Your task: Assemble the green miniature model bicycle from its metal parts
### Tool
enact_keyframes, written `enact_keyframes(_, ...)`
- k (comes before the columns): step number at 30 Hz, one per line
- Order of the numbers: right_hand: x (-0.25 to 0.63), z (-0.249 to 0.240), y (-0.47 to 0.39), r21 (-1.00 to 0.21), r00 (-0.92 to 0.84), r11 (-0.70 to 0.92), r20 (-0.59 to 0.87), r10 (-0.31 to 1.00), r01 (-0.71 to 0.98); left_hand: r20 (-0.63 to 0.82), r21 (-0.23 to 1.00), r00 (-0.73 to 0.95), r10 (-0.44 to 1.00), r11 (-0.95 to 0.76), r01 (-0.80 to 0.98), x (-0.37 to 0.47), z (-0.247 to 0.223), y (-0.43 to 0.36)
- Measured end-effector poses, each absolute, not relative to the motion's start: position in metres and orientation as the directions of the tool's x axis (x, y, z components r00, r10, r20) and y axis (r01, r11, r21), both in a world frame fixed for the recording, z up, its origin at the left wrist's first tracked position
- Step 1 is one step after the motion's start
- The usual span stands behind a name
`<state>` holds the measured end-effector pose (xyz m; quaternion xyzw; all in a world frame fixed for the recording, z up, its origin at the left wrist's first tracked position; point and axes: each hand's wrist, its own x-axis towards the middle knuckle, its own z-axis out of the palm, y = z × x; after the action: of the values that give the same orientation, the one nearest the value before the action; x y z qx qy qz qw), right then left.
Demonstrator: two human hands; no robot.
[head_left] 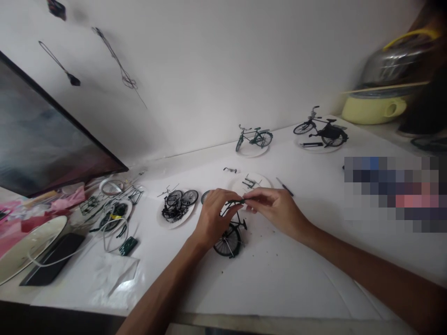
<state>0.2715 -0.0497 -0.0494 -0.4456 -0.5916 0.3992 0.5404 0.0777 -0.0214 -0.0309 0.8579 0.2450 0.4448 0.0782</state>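
Note:
Near the middle of the white table, a partly assembled miniature bicycle (227,242) shows its spoked wheel and dark frame below my hands. My left hand (215,215) is closed, thumb and fingers pinching the dark green upper part of the bicycle. From the right, my right hand (275,207) pinches the same dark part at its other end, fingertips almost touching the left ones. Just behind the hands, a white paper plate (263,180) holds small metal parts. Another wheel is partly hidden behind my left hand.
Two miniature bicycles (254,137) (323,128) stand on plates at the back. Left of my hands, a plate (190,215) holds wheels and black parts. Further left lie tangled parts, a green piece (128,246) and a large bowl (35,242). A thin tool (285,186) lies behind my right hand.

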Motion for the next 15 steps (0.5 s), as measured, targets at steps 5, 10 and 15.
enact_keyframes(5,0.2715,-0.0481,-0.0498,-0.951,-0.024,0.288,0.287,0.958,0.115,0.71,0.36,0.494,0.502,-0.862,0.358,0.0772,-0.0304,-0.0221)
enact_keyframes(10,0.2699,-0.049,-0.0511,-0.944,-0.029,0.299,0.298,0.954,0.137,0.687,0.381,0.494,0.533,-0.843,0.38,0.077,-0.0304,-0.0217)
enact_keyframes(15,0.2691,-0.0541,-0.0499,-0.942,-0.041,0.306,0.303,0.952,0.137,0.664,0.378,0.501,0.555,-0.828,0.414,0.0768,-0.0301,-0.0221)
